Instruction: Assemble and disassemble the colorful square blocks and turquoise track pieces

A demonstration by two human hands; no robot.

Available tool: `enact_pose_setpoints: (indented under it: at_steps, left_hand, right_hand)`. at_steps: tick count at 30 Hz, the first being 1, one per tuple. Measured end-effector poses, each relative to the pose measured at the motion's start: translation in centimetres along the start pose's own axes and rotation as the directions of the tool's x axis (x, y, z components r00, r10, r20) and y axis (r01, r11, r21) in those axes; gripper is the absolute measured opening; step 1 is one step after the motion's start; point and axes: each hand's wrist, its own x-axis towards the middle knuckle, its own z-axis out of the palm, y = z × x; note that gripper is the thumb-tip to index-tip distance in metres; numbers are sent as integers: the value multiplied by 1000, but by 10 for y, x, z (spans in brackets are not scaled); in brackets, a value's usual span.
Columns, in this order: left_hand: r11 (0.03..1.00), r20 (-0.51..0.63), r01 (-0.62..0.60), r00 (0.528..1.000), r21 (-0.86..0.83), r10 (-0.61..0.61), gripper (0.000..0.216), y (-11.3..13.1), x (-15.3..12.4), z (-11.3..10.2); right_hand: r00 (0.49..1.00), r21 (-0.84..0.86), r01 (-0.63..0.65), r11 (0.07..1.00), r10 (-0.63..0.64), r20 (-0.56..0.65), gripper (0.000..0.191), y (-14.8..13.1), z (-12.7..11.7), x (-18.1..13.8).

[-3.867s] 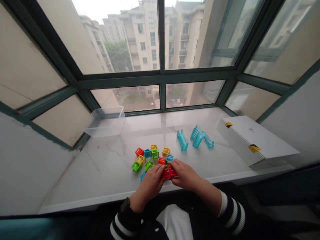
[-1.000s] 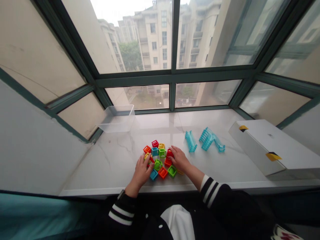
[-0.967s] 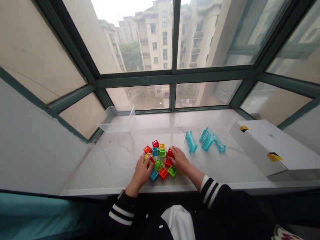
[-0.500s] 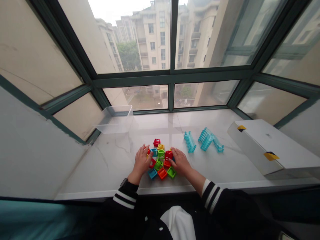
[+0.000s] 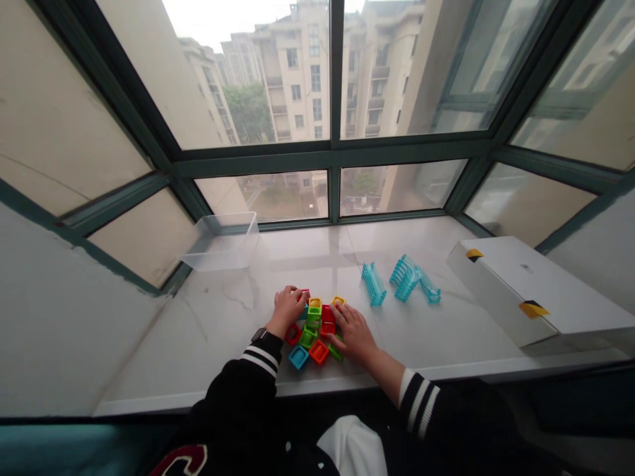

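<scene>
You wear a black jacket (image 5: 238,423) with white-striped cuffs (image 5: 414,404) on both sleeves. A dark watch (image 5: 258,334) sits at the wrist of your left hand (image 5: 288,309). A white garment (image 5: 350,444), perhaps a shirt, shows beneath; a red-and-white patch (image 5: 181,459) marks the left sleeve.

Our left hand (image 5: 288,308) and right hand (image 5: 353,332) are covering several coloured cubes (image 5: 318,351), perhaps gripping one; the white box (image 5: 520,291) is running off-frame.

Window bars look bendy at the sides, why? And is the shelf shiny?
Head view: the wide lens bows the window frame toward the edges; grey daylight leaves a pale sheen on the marble sill; the blocks by the left hand and right hand look sharp, with faint shadows.
</scene>
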Motion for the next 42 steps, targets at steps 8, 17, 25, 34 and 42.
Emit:
enact_pose_setpoints:
  at_steps: [8, 17, 25, 34, 42]
  left_hand:
    - [995, -44, -16, 999, -102, 12, 41, -4, -5, 3]
    - [987, -25, 157, 987, -14, -158, 64, -14, -57, -13]
    - [972, -22, 101, 995, 211, -98, 74, 7, -82, 6]
    - [992, -130, 16, 992, 123, 0, 66, -2, -84, 7]
    - [994, -127, 10, 992, 105, 3, 60, 0, -85, 6]
  right_hand:
    - [999, -16, 26, 1000, -26, 25, 81, -3, 4, 5]
    - [998, 41, -67, 997, 68, -18, 71, 7, 5, 15]
    - [995, 82, -98, 992, 95, 44, 70, 9, 15, 24]
    - [993, 128, -119, 985, 120, 0, 64, 13, 16, 32]
    - [991, 40, -136, 990, 135, 13, 62, 12, 5, 41]
